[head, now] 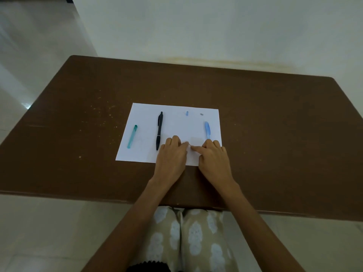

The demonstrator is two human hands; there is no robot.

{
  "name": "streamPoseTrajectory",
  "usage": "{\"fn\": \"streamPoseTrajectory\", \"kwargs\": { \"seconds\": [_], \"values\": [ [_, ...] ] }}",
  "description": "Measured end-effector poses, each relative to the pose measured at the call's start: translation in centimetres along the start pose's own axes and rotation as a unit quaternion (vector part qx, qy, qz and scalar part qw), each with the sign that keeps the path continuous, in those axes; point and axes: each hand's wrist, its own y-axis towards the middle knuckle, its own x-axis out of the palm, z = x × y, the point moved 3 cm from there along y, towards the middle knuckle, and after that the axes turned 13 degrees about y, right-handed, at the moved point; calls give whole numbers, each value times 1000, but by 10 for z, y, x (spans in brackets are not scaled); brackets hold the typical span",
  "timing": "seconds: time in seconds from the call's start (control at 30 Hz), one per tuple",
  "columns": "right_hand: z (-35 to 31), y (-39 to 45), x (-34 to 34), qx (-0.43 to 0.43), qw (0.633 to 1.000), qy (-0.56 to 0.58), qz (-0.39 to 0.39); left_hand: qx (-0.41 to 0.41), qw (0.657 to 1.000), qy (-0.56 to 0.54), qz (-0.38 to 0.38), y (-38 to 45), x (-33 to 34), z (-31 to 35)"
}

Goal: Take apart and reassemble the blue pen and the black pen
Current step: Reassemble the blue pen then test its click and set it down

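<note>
The black pen (159,130) lies whole on the white paper (176,124), left of my hands. The blue pen is in pieces. Its light blue barrel (207,130) lies at the paper's right, just beyond my right hand. A small blue piece (187,113) and a small grey piece (201,114) rest near the paper's far edge. My left hand (172,154) and my right hand (213,157) lie on the paper's near part, fingertips meeting. Between them they pinch a thin pen part (189,143), mostly hidden by the fingers.
A teal pen (132,136) lies at the paper's left edge, apart from the black pen. The paper sits in the middle of a brown table (78,114), whose near edge is above my lap. A pale wall stands behind the table.
</note>
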Motion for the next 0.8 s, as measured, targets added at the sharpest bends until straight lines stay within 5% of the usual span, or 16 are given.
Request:
{"fn": "streamPoseTrajectory", "kwargs": {
  "seconds": [0.37,0.8],
  "values": [
    [19,9,-25,71,989,104,75,-153,976,-127,-87,23,-4,4],
    [17,19,-29,78,983,155,66,-185,963,-157,-113,30,-2,8]
  ]
}}
